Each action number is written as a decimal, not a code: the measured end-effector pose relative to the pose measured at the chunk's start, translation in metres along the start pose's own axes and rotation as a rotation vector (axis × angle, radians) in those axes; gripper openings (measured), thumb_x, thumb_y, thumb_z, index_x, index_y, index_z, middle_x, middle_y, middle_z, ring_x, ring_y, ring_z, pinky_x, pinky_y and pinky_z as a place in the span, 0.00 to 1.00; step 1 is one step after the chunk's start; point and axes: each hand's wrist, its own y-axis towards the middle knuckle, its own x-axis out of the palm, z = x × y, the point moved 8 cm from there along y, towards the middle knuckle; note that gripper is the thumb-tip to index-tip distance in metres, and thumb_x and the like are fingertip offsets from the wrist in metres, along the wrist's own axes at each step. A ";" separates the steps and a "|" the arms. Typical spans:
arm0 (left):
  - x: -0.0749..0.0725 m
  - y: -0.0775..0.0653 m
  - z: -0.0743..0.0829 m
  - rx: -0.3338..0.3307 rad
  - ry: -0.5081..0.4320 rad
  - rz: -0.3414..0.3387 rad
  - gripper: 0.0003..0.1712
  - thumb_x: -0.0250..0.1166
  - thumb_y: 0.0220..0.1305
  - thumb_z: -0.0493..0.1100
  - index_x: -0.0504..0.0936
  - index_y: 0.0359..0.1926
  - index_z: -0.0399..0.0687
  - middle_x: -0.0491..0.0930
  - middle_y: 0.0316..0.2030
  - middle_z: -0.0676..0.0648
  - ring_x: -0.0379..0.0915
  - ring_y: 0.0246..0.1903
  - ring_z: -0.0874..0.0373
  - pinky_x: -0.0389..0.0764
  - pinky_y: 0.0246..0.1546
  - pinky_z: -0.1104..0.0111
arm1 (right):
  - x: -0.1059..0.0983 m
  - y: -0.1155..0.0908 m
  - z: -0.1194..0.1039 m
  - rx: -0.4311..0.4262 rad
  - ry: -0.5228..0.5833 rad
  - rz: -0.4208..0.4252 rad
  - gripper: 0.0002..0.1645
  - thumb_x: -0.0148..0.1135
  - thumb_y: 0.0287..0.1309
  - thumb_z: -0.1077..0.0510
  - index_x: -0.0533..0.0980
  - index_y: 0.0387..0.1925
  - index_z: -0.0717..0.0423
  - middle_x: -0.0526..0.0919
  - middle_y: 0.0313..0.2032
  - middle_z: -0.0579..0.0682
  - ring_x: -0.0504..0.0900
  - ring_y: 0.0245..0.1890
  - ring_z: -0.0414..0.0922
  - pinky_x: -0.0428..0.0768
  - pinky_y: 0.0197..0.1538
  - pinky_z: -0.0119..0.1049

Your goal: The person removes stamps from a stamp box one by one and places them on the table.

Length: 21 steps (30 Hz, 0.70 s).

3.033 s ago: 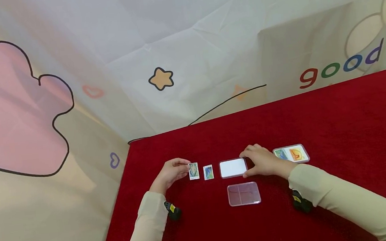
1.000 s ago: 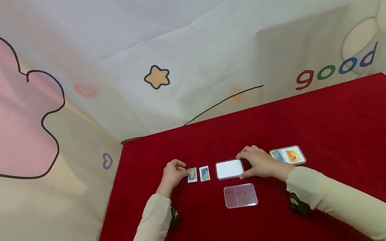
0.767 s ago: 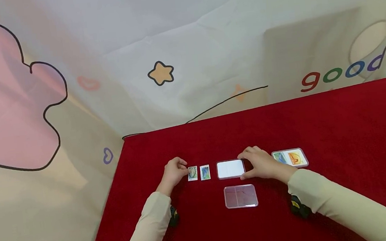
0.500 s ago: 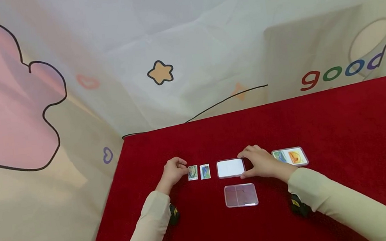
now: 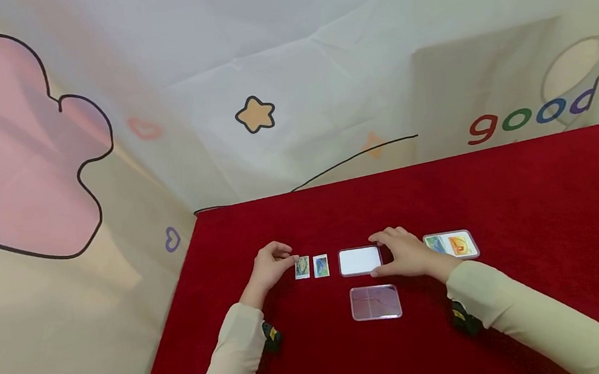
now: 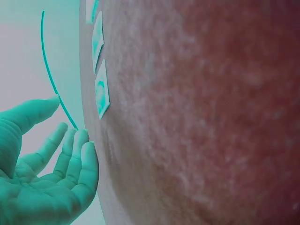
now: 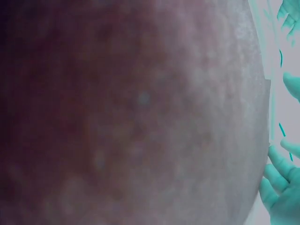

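Note:
My left hand [image 5: 271,269] is beside the left of two small stamps, a green one [image 5: 302,268]. In the left wrist view, thumb and fingers of this hand [image 6: 61,164] are apart with nothing between them, just short of that stamp [image 6: 101,93]. The second stamp [image 5: 321,266], blue and green, lies flat to its right. Further right is a flat clear case [image 5: 360,261] with a white insert. My right hand [image 5: 407,253] spans its right end, thumb at the near corner and fingers past the far corner. In the right wrist view its fingers [image 7: 276,183] are spread.
A clear lid [image 5: 375,302] with a dividing line lies in front of the white case. Partly behind my right forearm is another case [image 5: 461,244] showing two pictures. All rest on a red cloth [image 5: 527,218], with a printed backdrop [image 5: 333,86] behind.
My left hand set down the green stamp it held, level with the blue one, and its fingers have since come off it. My right hand's fingers have lifted slightly from the case.

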 end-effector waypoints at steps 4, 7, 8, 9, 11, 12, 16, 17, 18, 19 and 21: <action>0.000 -0.004 0.008 0.039 -0.032 0.005 0.13 0.66 0.59 0.38 0.79 0.43 0.35 0.81 0.39 0.40 0.76 0.36 0.53 0.77 0.40 0.63 | -0.002 -0.001 -0.003 -0.011 0.022 0.004 0.42 0.72 0.45 0.44 0.70 0.57 0.64 0.77 0.48 0.59 0.71 0.49 0.55 0.69 0.50 0.52; 0.002 -0.007 0.012 0.056 -0.052 -0.007 0.13 0.66 0.59 0.38 0.79 0.44 0.35 0.80 0.39 0.41 0.75 0.36 0.55 0.77 0.38 0.65 | -0.003 -0.004 -0.006 -0.016 0.050 0.019 0.40 0.72 0.47 0.46 0.70 0.58 0.63 0.75 0.51 0.60 0.69 0.51 0.56 0.68 0.52 0.54; 0.003 -0.008 0.014 0.062 -0.058 -0.013 0.13 0.66 0.59 0.37 0.79 0.44 0.35 0.80 0.40 0.41 0.75 0.36 0.54 0.77 0.37 0.65 | -0.004 -0.006 -0.007 -0.021 0.054 0.026 0.40 0.72 0.48 0.47 0.70 0.58 0.63 0.75 0.51 0.60 0.69 0.52 0.56 0.68 0.53 0.55; 0.004 -0.009 0.016 0.069 -0.058 -0.021 0.13 0.66 0.59 0.37 0.79 0.44 0.35 0.80 0.40 0.41 0.75 0.36 0.54 0.77 0.37 0.66 | -0.005 -0.007 -0.008 -0.023 0.057 0.031 0.39 0.71 0.48 0.47 0.70 0.58 0.63 0.75 0.52 0.60 0.69 0.52 0.56 0.67 0.53 0.55; 0.006 -0.011 0.019 0.087 -0.051 -0.038 0.14 0.66 0.59 0.38 0.79 0.44 0.35 0.80 0.40 0.40 0.75 0.37 0.54 0.76 0.35 0.67 | -0.005 -0.009 -0.009 -0.021 0.060 0.031 0.38 0.71 0.49 0.47 0.71 0.58 0.62 0.75 0.52 0.59 0.69 0.53 0.56 0.67 0.54 0.56; 0.006 -0.012 0.022 0.098 -0.045 -0.046 0.14 0.66 0.59 0.38 0.78 0.45 0.35 0.80 0.41 0.40 0.75 0.37 0.53 0.76 0.35 0.67 | -0.005 -0.010 -0.010 -0.025 0.055 0.032 0.38 0.71 0.49 0.47 0.71 0.58 0.61 0.75 0.52 0.58 0.69 0.53 0.56 0.67 0.54 0.56; 0.012 -0.016 0.029 0.114 -0.039 -0.086 0.14 0.66 0.60 0.39 0.78 0.46 0.36 0.79 0.43 0.39 0.75 0.37 0.53 0.76 0.33 0.68 | -0.007 -0.014 -0.015 -0.041 0.029 0.034 0.35 0.70 0.50 0.45 0.73 0.55 0.60 0.77 0.50 0.56 0.71 0.53 0.56 0.68 0.53 0.56; 0.014 -0.017 0.030 0.114 -0.045 -0.100 0.15 0.66 0.60 0.39 0.78 0.46 0.36 0.79 0.43 0.38 0.74 0.37 0.53 0.76 0.33 0.68 | -0.008 -0.015 -0.017 -0.047 0.023 0.038 0.34 0.70 0.50 0.45 0.74 0.54 0.60 0.77 0.50 0.55 0.71 0.53 0.56 0.68 0.53 0.56; 0.016 -0.018 0.032 0.113 -0.054 -0.116 0.15 0.65 0.60 0.38 0.78 0.47 0.36 0.78 0.44 0.38 0.74 0.38 0.53 0.76 0.33 0.68 | -0.009 -0.016 -0.018 -0.051 0.015 0.043 0.33 0.70 0.50 0.45 0.74 0.53 0.59 0.77 0.49 0.55 0.72 0.53 0.56 0.68 0.53 0.56; 0.018 -0.019 0.033 0.113 -0.058 -0.128 0.15 0.65 0.61 0.39 0.78 0.47 0.36 0.78 0.45 0.38 0.74 0.38 0.53 0.76 0.33 0.69 | -0.010 -0.018 -0.020 -0.051 0.010 0.047 0.32 0.70 0.50 0.45 0.75 0.53 0.59 0.77 0.49 0.55 0.72 0.52 0.55 0.68 0.53 0.56; 0.022 -0.022 0.037 0.122 -0.063 -0.149 0.15 0.64 0.61 0.39 0.78 0.47 0.36 0.78 0.45 0.37 0.74 0.39 0.53 0.76 0.34 0.69 | -0.013 -0.021 -0.023 -0.055 0.008 0.054 0.31 0.70 0.50 0.46 0.75 0.52 0.59 0.78 0.48 0.54 0.73 0.51 0.54 0.69 0.52 0.55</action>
